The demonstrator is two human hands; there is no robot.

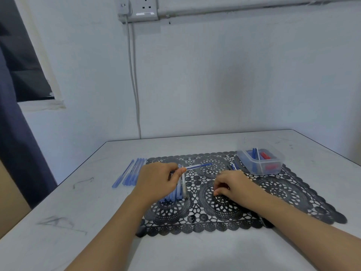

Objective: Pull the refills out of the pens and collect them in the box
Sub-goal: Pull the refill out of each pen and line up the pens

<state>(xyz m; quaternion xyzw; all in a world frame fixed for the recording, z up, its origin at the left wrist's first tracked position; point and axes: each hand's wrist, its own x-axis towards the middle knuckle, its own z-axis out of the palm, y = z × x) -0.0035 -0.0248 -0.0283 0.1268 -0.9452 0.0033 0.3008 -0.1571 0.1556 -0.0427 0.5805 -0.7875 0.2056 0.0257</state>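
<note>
a: the hands first. what do they show?

b: your left hand [156,178] pinches a clear pen [197,166] between thumb and fingers. its blue-cored length points right, above the black lace mat [273,192]. your right hand [232,184] rests on the mat, well apart from the left, fingers curled down to the lace. i cannot tell whether it grips anything.

a: and under the left hand?

b: a bundle of pens [180,190] lies on the mat, partly hidden by your palm, running toward you. left of the mat, a row of blue pens [130,173] lies side by side on the bare desk [78,202].

a: where is the box?

b: the clear plastic box [260,161] stands on the mat's far right corner, beyond your right hand. blue refills [255,156] lean inside it, with red pieces [266,155] beside them. a few small blue bits [233,166] lie on the mat just left of the box, too small to tell what they are.

a: background?

b: a pale wall, a wall socket [139,8] at the top, and a grey cable [133,75] dropping behind the desk.
</note>
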